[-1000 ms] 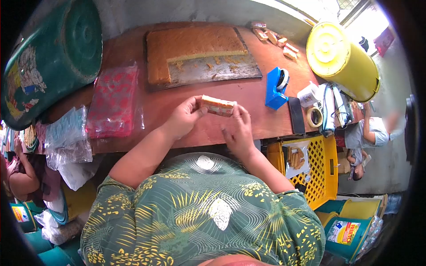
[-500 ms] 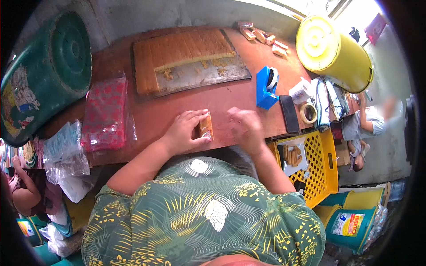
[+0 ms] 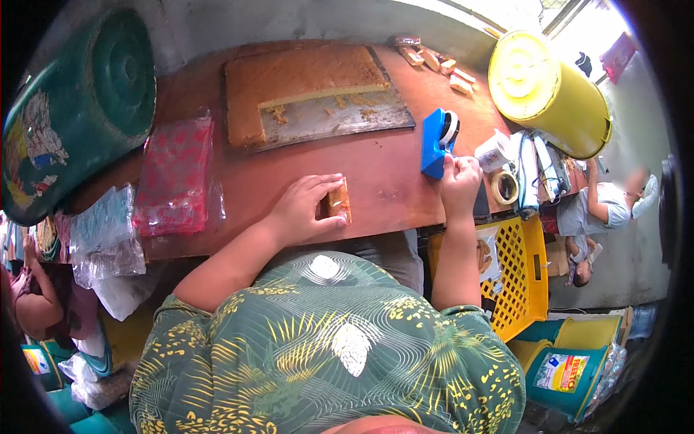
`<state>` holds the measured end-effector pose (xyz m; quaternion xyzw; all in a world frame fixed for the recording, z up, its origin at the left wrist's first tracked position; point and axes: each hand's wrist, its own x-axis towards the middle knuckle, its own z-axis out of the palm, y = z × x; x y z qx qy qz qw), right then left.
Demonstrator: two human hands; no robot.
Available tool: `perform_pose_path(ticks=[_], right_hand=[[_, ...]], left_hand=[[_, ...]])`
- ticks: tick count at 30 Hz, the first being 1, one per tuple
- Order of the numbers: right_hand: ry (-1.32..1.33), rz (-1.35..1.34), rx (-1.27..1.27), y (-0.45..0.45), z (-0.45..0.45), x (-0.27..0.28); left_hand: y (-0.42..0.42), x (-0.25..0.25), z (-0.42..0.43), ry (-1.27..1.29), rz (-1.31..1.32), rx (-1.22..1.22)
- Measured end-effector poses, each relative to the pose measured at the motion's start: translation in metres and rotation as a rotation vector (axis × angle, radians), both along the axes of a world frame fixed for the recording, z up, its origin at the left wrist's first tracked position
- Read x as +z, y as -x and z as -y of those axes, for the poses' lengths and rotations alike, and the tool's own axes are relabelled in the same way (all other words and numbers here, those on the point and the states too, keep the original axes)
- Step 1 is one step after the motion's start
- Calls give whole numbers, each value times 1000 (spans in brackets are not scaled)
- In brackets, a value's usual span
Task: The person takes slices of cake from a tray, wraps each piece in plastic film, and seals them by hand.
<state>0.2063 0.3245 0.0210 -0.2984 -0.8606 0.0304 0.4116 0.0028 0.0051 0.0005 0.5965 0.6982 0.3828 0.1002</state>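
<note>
One change: right fingers (image 3: 463,168) at dispenser (image 3: 432,137)

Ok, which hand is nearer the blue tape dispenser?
Right. The right hand is beside the blue tape dispenser; the left hand is farther left, holding the wrapped slice.

Close to the near edge of the bench (image 3: 390,170), the left hand (image 3: 303,207) holds a cake slice (image 3: 340,202) between thumb and fingers. Further right, the right hand (image 3: 461,188) curls its fingers together at the near end of a blue tape dispenser (image 3: 433,141). A partly cut cake (image 3: 303,76) lies toward the far edge; several pieces (image 3: 426,59) sit in the far right corner, near a yellow bucket (image 3: 538,83).
</note>
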Motion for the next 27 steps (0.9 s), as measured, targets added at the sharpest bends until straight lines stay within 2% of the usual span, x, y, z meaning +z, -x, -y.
perform_pose_path(ticks=[5, 7, 8, 9, 11, 12, 14, 17, 20, 21, 24, 25, 27], right_hand=[[10, 155, -111, -23, -13, -38], [241, 180, 46, -8, 21, -26], [450, 82, 241, 4, 46, -24], [616, 91, 402, 11, 77, -19], [642, 231, 664, 17, 127, -16], [771, 199, 835, 20, 151, -4], [658, 163, 910, 29, 158, -22], [1089, 108, 729, 44, 154, -17], [900, 183, 582, 59, 144, -12], [939, 157, 575, 66, 139, -15], [792, 35, 551, 67, 127, -6], [733, -95, 525, 63, 116, 2], [447, -175, 306, 44, 67, 19]], left_hand=[[2, -5, -3, -32, -22, -14], [1, -5, -2, -34, -3, -7], [2, -5, -3, -39, 2, -4], [1, -5, -3, -37, 6, 0], [1, -5, -4, -35, 14, 8], [1, -5, -4, -43, 25, 1], [3, -4, -3, -60, 44, -9], [6, -8, -3, -59, 67, -15], [9, -11, -1, -81, 36, -46], [8, -13, -2, -91, 24, -31], [2, -12, -3, -100, 1, 2], [0, -7, -2, -82, 6, 6], [0, -9, 0, -76, 0, 26]])
